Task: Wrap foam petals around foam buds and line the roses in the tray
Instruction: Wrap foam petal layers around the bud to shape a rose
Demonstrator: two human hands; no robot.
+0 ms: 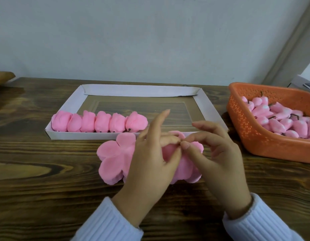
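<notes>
A stack of pink flower-shaped foam petals (114, 159) lies on the wooden table in front of me. My left hand (150, 162) holds a pink foam bud (169, 150) over the stack, thumb and fingers curled round it, index finger raised. My right hand (215, 153) pinches the bud's top with thumb and forefinger, right against my left fingertips. Behind the stack stands a white cardboard tray (209, 108) with several finished pink roses (100, 121) lined along its near left edge.
An orange plastic basket (246, 129) at the right holds several pink foam buds (281, 119) with dark stems. A brown object (3, 77) pokes in at the far left. A pale wall rises behind the table.
</notes>
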